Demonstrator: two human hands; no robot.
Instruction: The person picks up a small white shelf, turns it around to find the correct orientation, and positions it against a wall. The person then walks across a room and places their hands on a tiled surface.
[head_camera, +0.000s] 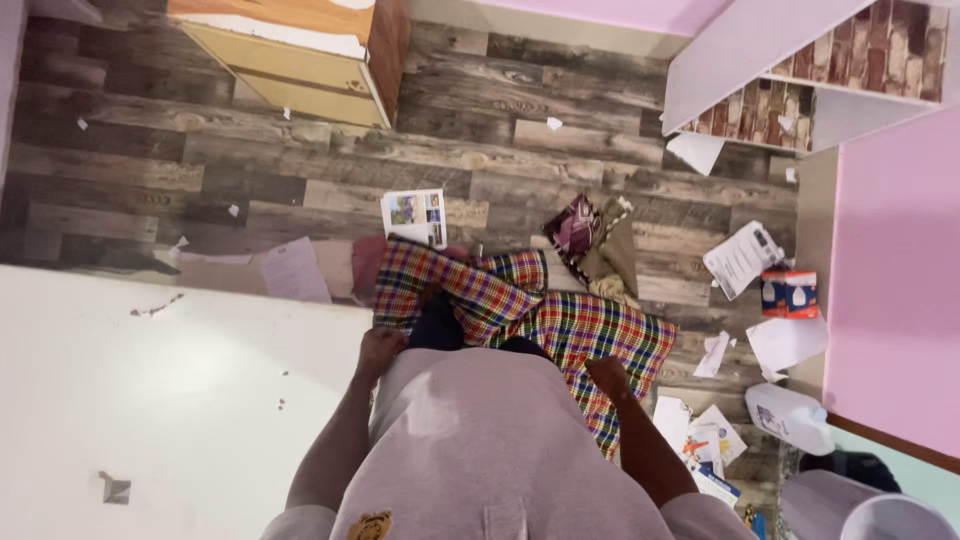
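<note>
The plaid cloth (540, 310), checked in red, yellow, green and blue, is hanging rumpled over the floor (300, 160), each hand's grip, left hand (381, 350) and right hand (608, 377), closing on its edge.

Even, soft indoor light; mild glare on the white surface (150, 400) (left of the fingers); slight overall blur.

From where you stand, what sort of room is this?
Probably a room in a home, perhaps a bedroom being tidied. There is a wood-plank floor strewn with papers, a wooden cabinet and pink walls. Both hands, left and right, grip a plaid cloth.
</note>
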